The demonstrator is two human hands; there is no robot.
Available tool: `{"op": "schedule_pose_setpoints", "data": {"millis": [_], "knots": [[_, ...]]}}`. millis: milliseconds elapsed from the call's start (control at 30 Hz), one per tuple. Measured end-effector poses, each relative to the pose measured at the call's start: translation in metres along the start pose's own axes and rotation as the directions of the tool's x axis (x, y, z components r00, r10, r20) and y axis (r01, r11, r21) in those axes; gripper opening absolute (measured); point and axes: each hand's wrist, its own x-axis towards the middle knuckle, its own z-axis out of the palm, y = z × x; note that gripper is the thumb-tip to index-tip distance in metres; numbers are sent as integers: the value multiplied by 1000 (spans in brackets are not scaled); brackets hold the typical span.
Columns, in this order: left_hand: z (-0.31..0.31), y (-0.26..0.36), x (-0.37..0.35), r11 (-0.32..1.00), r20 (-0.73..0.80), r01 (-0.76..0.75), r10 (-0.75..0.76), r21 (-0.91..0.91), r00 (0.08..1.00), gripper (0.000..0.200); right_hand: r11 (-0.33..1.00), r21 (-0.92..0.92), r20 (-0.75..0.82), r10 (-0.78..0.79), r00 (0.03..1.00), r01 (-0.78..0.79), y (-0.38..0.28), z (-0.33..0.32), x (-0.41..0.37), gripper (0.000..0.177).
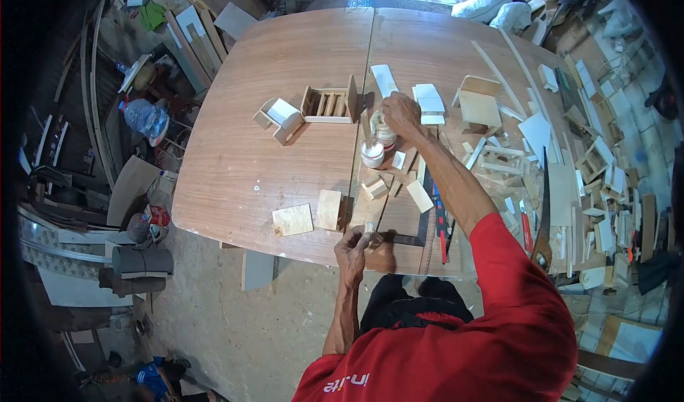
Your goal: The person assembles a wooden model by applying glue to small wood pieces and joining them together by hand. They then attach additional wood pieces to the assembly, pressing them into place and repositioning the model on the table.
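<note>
My left hand (pixel 350 254) is at the near edge of the table, fingers closed round a small wooden piece (pixel 371 235) with a pale upper end. Farther forward, my right hand (pixel 401 115) is above a jar (pixel 385 138), its fingers bent together; what they grip, if anything, is hidden. Beside that jar stands an open jar of white paste (pixel 372 155), with a wooden stick (pixel 366 125) upright near it. A white block (pixel 383 80) lies just beyond my right hand. Small wooden blocks (pixel 375 187) and a thin wooden plate (pixel 328 209) lie between my hands.
Left of the jars are a slatted wooden miniature (pixel 330 105) and a small chair-like piece (pixel 281 118). A miniature wooden seat (pixel 478 104) stands at right. A metal square (pixel 406 240), a handsaw (pixel 543 217) and many offcuts (pixel 502 161) lie on the table's right side.
</note>
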Motion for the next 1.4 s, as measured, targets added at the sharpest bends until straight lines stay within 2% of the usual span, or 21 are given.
{"op": "schedule_pose_setpoints", "data": {"millis": [167,367,433,600,667,700,733,767,833,867,933,967,1033,1067,1133,1167,1233,1267,1333,1367,1400], "knots": [[-8,-2,6,999,-14,-34,34,27,999,17,996,47,23,71,997,-72,-6,0,2,18],[-9,-8,13,998,-29,-67,67,-16,997,18,989,-15,105,145,984,-144,-8,-15,9,18],[-8,-4,14,996,1,-79,79,-32,997,17,998,21,-106,55,993,-53,-11,-22,5,17],[3,3,23,994,36,-95,97,-52,995,16,998,52,-225,45,973,-35,-19,-71,0,17],[8,10,25,994,49,-94,97,-60,994,15,992,86,-273,109,956,-88,-12,-92,-9,16],[12,17,25,995,98,-77,83,-67,992,15,990,108,-339,121,933,-89,-6,-101,-17,16],[17,23,25,996,147,-57,68,-73,987,15,990,104,-340,123,932,-93,0,-109,-27,16],[22,26,27,997,144,-64,71,-53,987,14,975,190,-371,180,911,-115,7,-117,-37,16],[33,26,34,994,147,-103,108,-45,983,15,900,406,-377,325,867,-160,16,-131,-62,19],[39,25,37,990,144,-137,141,-38,980,15,900,402,-383,331,863,-167,27,-133,-78,19],[53,37,35,989,182,-142,146,-33,972,16,750,620,-296,496,816,-231,43,-133,-113,18],[60,43,33,986,191,-164,161,0,968,16,750,618,-296,501,813,-237,45,-134,-134,18],[75,48,33,983,230,-183,175,15,957,17,282,939,-55,692,720,-198,33,-145,-181,18],[81,50,30,980,272,-197,190,-2,943,18,275,939,-49,701,711,-207,30,-146,-205,18],[99,57,21,951,343,-308,293,-10,893,17,130,987,-32,749,662,-99,25,-149,-248,14],[106,59,15,952,359,-305,286,-2,889,17,127,988,-37,760,649,-92,20,-152,-270,14],[121,59,5,933,435,-353,344,-63,832,18,23,997,32,747,664,-73,8,-157,-309,12],[126,57,2,936,460,-348,335,-60,822,18,26,998,19,763,646,-60,4,-159,-325,12],[134,53,-7,921,501,-389,354,-38,790,18,35,998,14,688,725,-53,-9,-162,-352,9],[137,52,-14,912,502,-408,369,-33,782,19,96,992,-11,693,721,-77,-16,-164,-361,12],[139,49,-18,913,511,-406,364,-31,779,19,96,993,-15,700,714,-73,-28,-168,-364,12]]}}
